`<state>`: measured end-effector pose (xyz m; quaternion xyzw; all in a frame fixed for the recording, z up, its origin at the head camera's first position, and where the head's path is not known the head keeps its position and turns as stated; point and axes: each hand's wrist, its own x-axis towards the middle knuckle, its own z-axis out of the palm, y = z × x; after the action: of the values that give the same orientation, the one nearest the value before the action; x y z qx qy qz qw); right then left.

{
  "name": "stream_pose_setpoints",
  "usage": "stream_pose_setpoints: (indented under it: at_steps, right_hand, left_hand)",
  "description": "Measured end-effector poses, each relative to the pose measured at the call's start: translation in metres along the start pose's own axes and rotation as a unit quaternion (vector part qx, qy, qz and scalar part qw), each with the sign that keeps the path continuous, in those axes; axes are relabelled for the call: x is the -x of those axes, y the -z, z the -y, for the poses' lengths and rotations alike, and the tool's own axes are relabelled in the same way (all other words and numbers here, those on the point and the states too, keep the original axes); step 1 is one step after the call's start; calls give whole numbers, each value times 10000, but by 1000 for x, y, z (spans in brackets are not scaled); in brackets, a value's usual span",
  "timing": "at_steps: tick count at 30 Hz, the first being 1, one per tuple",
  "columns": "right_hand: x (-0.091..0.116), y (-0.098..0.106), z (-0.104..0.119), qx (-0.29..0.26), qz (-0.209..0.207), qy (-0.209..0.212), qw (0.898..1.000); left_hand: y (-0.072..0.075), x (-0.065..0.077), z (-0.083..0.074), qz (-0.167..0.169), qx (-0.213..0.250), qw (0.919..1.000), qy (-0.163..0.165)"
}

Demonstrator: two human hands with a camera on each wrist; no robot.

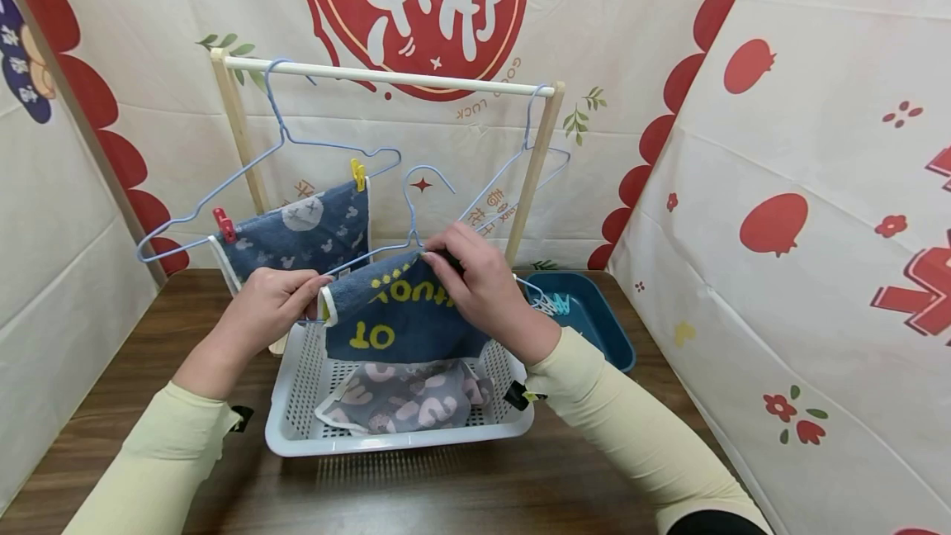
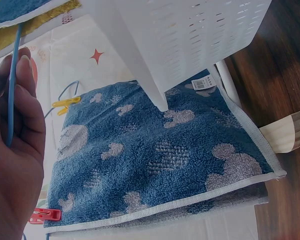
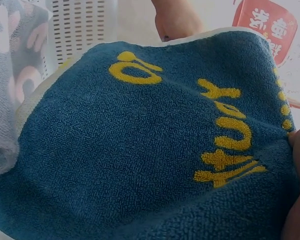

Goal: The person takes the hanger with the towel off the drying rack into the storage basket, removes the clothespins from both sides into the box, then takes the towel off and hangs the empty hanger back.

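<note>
A blue wire hanger [image 1: 411, 209] is held above the basket, with a dark blue towel [image 1: 404, 316] with yellow lettering draped over its lower bar. My left hand [image 1: 269, 304] grips the hanger's left end; in the left wrist view its fingers curl round the blue wire [image 2: 13, 90]. Near the hanger's neck, my right hand [image 1: 483, 283] pinches the towel's upper edge. The right wrist view shows the towel [image 3: 135, 130] spread wide, with only part of that hand visible at the right edge.
Behind stands a rack with a white rail [image 1: 386, 78], bearing two more hangers. One carries a mouse-patterned towel [image 1: 290, 229] clipped by a red clothespin [image 1: 224, 224] and a yellow clothespin [image 1: 359, 174]. A white basket [image 1: 401, 446] holds a grey-pink towel [image 1: 401, 399]. A teal tray [image 1: 620, 345] holds clothespins.
</note>
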<state>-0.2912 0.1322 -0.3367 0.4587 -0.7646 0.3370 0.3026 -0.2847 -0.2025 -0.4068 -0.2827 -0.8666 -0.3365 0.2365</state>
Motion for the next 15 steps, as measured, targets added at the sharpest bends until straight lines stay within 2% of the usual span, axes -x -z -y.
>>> stream_pose_setpoints:
  at_steps: [15]
  right_hand:
    - [-4,5,3,-104,-184,12,9998]
  left_hand:
    - [1,0,-1,-29,67,10000,21]
